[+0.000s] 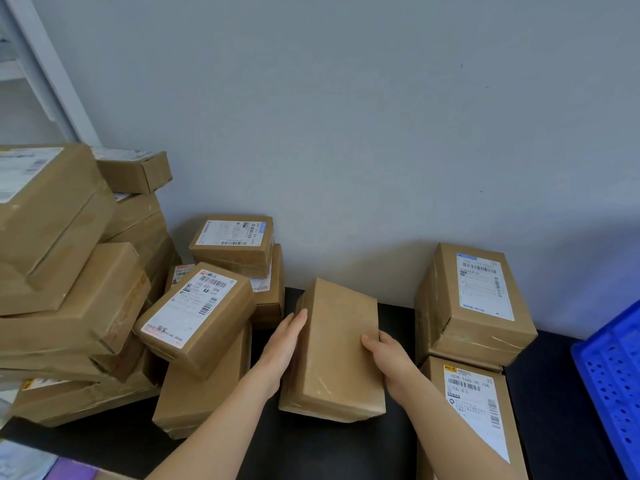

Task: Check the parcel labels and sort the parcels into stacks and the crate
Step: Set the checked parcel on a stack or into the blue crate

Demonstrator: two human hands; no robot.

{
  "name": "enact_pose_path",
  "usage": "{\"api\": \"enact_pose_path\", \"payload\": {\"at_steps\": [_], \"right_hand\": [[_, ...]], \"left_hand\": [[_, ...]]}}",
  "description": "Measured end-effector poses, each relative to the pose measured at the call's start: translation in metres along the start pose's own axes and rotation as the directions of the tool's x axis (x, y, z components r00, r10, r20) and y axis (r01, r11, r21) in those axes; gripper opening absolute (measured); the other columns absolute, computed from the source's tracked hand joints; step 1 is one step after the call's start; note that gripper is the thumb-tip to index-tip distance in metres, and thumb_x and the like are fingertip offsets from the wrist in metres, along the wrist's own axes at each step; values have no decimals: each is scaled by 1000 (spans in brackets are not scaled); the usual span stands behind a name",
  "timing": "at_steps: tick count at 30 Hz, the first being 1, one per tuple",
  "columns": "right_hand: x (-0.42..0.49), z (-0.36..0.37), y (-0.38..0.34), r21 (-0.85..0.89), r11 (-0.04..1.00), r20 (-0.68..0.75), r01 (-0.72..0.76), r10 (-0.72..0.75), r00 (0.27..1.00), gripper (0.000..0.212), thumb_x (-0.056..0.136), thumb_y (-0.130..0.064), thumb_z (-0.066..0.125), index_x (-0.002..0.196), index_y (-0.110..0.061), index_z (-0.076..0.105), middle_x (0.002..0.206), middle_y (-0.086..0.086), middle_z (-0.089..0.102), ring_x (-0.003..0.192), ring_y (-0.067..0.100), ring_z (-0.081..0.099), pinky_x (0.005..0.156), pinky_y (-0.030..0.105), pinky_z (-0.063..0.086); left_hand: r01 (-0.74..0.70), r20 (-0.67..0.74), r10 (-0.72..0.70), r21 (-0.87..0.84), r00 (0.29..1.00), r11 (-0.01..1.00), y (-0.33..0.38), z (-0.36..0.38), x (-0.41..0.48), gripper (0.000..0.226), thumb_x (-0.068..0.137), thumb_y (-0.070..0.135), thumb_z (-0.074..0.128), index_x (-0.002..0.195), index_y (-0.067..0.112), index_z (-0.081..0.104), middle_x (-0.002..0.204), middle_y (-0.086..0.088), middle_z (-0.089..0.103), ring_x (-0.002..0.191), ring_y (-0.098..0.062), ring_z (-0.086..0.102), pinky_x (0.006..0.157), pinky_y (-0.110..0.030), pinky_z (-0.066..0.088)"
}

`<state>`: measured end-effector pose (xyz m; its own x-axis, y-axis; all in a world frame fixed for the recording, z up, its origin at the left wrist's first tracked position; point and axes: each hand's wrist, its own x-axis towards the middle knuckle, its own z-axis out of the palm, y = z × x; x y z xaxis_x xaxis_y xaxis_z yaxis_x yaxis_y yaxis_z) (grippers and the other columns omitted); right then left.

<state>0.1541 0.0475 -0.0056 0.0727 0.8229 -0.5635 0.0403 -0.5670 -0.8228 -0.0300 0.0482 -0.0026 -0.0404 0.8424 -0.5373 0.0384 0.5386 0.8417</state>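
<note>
A brown parcel (337,351) with no label showing on its top face sits in the middle of the black table (550,407). My left hand (284,348) lies flat against its left side with straight fingers. My right hand (388,358) grips its right edge, thumb on top. To the right stands a stack of labelled parcels, one at the top (478,303) and a second lower down (474,410). A blue crate (613,382) is at the far right edge.
A loose heap of brown parcels fills the left side, with a tilted labelled one (195,317) close to my left hand and another (233,242) behind it against the grey wall (346,116). A white frame (38,64) stands at the top left.
</note>
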Motion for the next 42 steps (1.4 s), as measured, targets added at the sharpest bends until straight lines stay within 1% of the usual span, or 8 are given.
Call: {"api": "enact_pose_path", "payload": {"at_steps": [8,16,21,25,28,30,39,42], "right_hand": [[-2,3,-6,-118,989,-4,91,-92,996,70,94,-25,57,151,-17,18,148,6,37,131,25,41,106,40,35],[-1,5,-11,-105,992,8,72,-72,997,57,96,-27,52,148,-20,30,144,5,42,127,24,44,108,42,37],[2,8,-15,4,1000,34,29,-29,999,41,98,-33,48,137,-20,47,119,5,60,110,23,58,100,47,46],[3,8,-19,-11,999,77,33,-32,997,55,92,-45,55,139,-20,43,122,3,57,110,22,57,99,45,48],[0,11,-20,-143,987,118,72,-55,991,73,85,-41,66,145,-19,31,130,3,52,110,19,56,94,39,50],[1,12,-19,-218,972,103,83,-62,993,80,82,-40,70,146,-20,27,132,3,51,113,21,55,98,41,48],[11,16,-15,-205,977,133,64,-37,990,76,81,-35,71,143,-21,30,125,2,55,112,21,55,101,45,45],[12,12,-14,-170,984,152,47,-21,988,70,83,-30,70,142,-20,33,114,-2,57,104,18,57,95,40,49]], "left_hand": [[-73,-40,74,15,996,997,11,2,-6,60,95,52,44,148,29,28,144,2,40,130,-21,41,111,-45,32],[-181,-67,187,91,980,979,24,9,-17,57,97,39,49,148,26,27,144,-1,41,128,-20,42,102,-35,35],[-207,-62,222,189,973,960,24,15,-16,58,94,39,53,146,24,30,136,-1,47,115,-16,48,97,-35,39],[-170,-26,179,197,984,965,24,16,-13,58,93,38,56,144,24,32,126,5,50,108,-14,50,95,-35,43],[-107,18,105,190,994,976,22,19,-11,55,91,40,58,139,21,38,121,2,56,107,-17,55,97,-40,46],[-76,29,71,195,997,978,23,20,-9,53,90,41,59,136,21,40,120,0,57,106,-18,56,98,-42,46],[-28,61,16,195,998,980,24,14,-1,52,88,33,65,132,19,43,117,-2,58,106,-20,56,98,-43,45],[-26,44,18,197,999,980,24,16,2,56,86,30,67,134,17,41,119,-3,57,106,-20,56,97,-42,46]]}}
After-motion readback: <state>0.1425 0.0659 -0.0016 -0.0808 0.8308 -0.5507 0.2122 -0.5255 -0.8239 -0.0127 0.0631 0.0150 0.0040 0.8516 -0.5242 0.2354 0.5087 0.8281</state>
